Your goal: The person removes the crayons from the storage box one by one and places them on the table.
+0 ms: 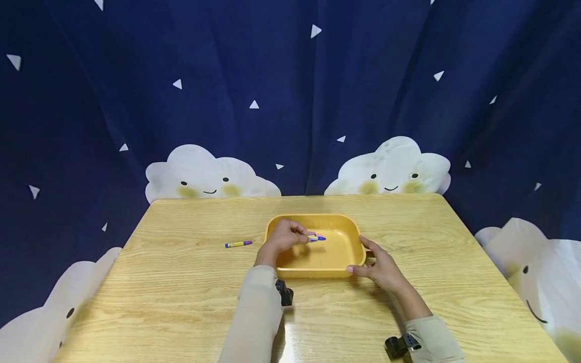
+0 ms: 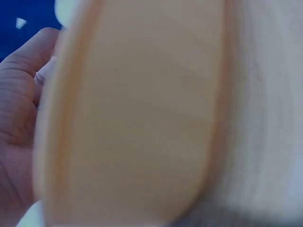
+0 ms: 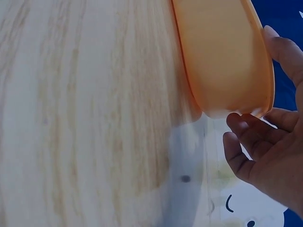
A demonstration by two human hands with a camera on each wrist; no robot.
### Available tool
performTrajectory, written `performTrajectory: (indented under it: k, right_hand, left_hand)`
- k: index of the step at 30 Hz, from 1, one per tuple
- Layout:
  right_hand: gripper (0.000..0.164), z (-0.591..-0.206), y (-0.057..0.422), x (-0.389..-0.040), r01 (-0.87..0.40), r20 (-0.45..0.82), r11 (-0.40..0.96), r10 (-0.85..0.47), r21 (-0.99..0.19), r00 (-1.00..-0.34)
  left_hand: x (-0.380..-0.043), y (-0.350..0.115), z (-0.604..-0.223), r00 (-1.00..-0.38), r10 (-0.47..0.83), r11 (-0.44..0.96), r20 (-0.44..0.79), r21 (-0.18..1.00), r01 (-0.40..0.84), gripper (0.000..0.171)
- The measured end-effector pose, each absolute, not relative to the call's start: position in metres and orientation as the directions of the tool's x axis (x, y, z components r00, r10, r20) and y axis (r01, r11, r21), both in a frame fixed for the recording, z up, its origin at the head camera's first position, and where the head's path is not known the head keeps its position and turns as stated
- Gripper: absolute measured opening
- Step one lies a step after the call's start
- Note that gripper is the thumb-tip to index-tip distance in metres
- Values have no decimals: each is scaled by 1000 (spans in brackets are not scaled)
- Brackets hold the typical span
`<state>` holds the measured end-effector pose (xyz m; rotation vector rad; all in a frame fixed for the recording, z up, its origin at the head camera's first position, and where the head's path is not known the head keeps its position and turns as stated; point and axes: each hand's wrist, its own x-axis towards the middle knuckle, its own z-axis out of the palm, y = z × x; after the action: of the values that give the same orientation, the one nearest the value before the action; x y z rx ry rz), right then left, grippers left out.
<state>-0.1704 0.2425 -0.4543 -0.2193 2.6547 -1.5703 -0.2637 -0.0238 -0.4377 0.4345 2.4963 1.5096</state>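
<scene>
A yellow-orange plastic tray [image 1: 317, 273] stands on the wooden table. Over its left half reaches my left hand [image 1: 285, 236], pinching a yellow-and-blue crayon [image 1: 318, 238] between thumb and fingers. A bit of pink and purple shows right beside that crayon, partly hidden by the fingertips. In the left wrist view the tray's side wall [image 2: 142, 118] covers most of the hand. My right hand [image 1: 380, 264] grips the tray's right end, thumb at the near corner and fingers along the end wall. The right wrist view shows its fingertips [image 3: 233, 119] against the tray.
Another yellow crayon [image 1: 238, 244] with a purple tip lies on the table left of the tray. The table [image 1: 181, 302] ends at the back against a dark blue curtain [image 1: 290, 91] with white triangles and smiling clouds.
</scene>
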Motion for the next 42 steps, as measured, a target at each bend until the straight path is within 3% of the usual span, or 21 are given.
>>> performTrajectory:
  k: [9,26,36,42]
  right_hand:
    - [97,-454,242,-171,-100,30,486,-150,-868,-988]
    - [98,-454,243,-172,-58,-12,540,-124,-840,-992]
    - [98,-453,243,-170,-82,15,499,-138,-863,-990]
    - [98,-454,242,-171,-89,17,509,-144,-856,-989]
  left_hand:
    - [-246,-34,-408,-941,320,397,108,887,237,11]
    - [-230,-75,-419,-955,208,323,212,907,272,11]
    - [-220,-104,-425,-982,139,248,125,956,156,13]
    - [-206,-130,-415,-985,161,211,68,972,101,16]
